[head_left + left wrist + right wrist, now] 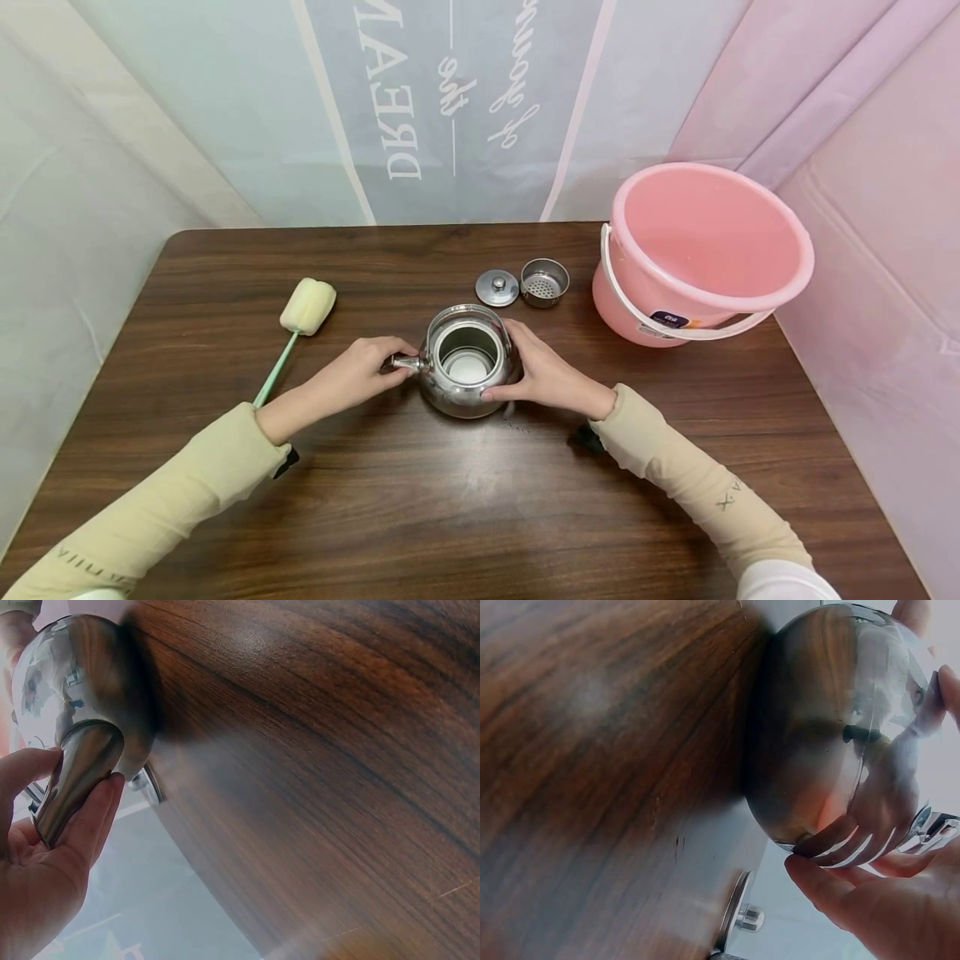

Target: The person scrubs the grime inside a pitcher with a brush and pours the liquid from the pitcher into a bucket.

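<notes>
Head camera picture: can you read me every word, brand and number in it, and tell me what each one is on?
"DREA", plus a cut-off letter: backdrop, turned sideways.
"the": backdrop, in script.
More script beside it: not clearly readable.
Bucket label: too small.
Left sleeve: letters unclear.
Right sleeve: "X"; other marks unclear.
Numbers: none readable.

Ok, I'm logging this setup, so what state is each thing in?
Kettle: upright, uncovered
Lid: lying flat, knob up
Strainer: open side up
Bucket: upright, handle lowered
Sponge brush: lying on the table
Left hand: gripping the spout
Right hand: gripping the kettle's side
</notes>
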A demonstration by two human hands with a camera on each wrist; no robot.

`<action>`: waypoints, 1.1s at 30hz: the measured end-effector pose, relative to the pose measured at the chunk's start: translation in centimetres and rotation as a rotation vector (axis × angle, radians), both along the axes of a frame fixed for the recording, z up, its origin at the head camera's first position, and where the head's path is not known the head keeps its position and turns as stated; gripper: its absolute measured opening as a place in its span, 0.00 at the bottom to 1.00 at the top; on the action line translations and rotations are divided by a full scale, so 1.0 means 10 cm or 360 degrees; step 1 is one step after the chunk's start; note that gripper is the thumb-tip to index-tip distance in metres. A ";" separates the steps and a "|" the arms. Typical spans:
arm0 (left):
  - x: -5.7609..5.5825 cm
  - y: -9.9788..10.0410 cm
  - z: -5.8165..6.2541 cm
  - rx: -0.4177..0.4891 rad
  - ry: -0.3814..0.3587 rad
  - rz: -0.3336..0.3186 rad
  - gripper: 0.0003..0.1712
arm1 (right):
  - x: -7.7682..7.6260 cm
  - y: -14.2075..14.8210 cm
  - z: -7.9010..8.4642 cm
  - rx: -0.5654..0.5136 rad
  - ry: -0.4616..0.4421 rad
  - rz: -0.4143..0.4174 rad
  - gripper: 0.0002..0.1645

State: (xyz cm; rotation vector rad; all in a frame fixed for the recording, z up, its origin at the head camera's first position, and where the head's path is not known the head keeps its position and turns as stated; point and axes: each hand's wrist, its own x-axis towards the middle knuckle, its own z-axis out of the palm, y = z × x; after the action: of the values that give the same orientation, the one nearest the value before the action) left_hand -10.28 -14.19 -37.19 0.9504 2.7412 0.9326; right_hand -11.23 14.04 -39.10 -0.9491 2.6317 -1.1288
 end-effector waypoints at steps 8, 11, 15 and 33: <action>-0.02 0.01 0.01 0.0017 0.0010 0.0005 0.11 | -0.01 0.00 0.02 -0.0008 -0.0027 -0.0018 0.59; -0.02 0.02 0.02 0.0019 0.0014 0.0011 0.11 | -0.01 0.00 0.03 -0.0009 -0.0035 -0.0028 0.59; -0.03 0.02 0.02 0.0018 0.0021 0.0014 0.12 | -0.02 0.01 0.04 -0.0008 -0.0045 -0.0027 0.59; 0.01 -0.20 0.07 0.0075 0.0094 0.0124 0.19 | -0.04 0.00 0.06 0.0012 -0.0044 -0.0011 0.60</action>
State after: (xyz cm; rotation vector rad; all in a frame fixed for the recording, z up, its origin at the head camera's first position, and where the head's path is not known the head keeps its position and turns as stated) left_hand -10.18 -16.23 -36.51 0.8987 2.8360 1.0018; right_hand -11.62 14.02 -38.48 -0.9168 2.6174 -1.1249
